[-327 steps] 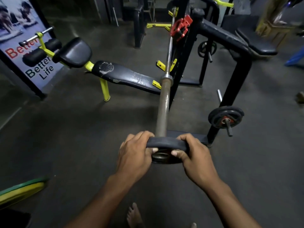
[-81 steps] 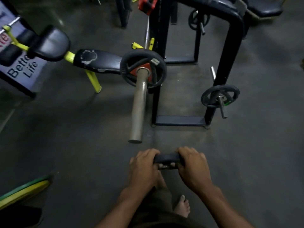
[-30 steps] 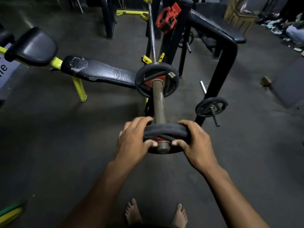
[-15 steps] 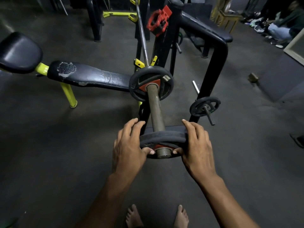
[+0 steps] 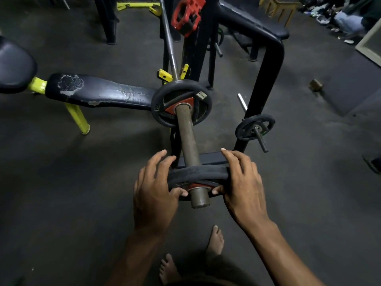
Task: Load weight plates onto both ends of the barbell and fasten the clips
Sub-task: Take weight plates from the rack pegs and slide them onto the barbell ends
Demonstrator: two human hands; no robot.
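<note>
**Second plate on the near end of the bar, a hand on each side**

The left hand (image 5: 153, 195) grips the left edge of the near weight plate (image 5: 198, 174): its thumb presses the face turned toward the person, and its fingers reach over the rim, spread and fairly straight. The right hand (image 5: 243, 182) holds the right edge the same way, thumb on the near face, fingers laid over the top. The plate sits on the barbell (image 5: 188, 141) sleeve close to its end, with a short stub of sleeve showing in front. Farther along the sleeve, well apart, another weight plate (image 5: 181, 106) stands against the collar. Red clips (image 5: 186, 15) hang on the black rack (image 5: 266, 79) beyond. A small plate (image 5: 254, 126) rests on a rack peg at right
</note>
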